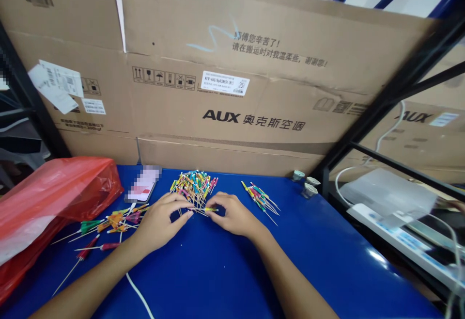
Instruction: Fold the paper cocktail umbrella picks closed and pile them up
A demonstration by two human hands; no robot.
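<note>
Between my two hands lies a cocktail umbrella [211, 209], folded, with a yellow paper end and a thin wooden stick. My right hand [230, 213] pinches its yellow end between thumb and forefinger. The stick's other end meets the closed thumb and fingertips of my left hand [163, 217]. Just behind the hands is a heap of folded cocktail umbrellas [194, 185] in many colours. A smaller group of folded umbrellas [259, 198] rests to the right. By my left forearm are looser, partly spread umbrellas [115, 219] in orange, green and purple, some partly hidden by the hand.
On the blue table [203, 280], a red plastic bag [90, 178] spreads along the left side. A phone [142, 185] lies near the back, and a white cable [140, 295] runs across the front. Small cups [309, 188] stand back right. A large cardboard box [174, 115] walls the back.
</note>
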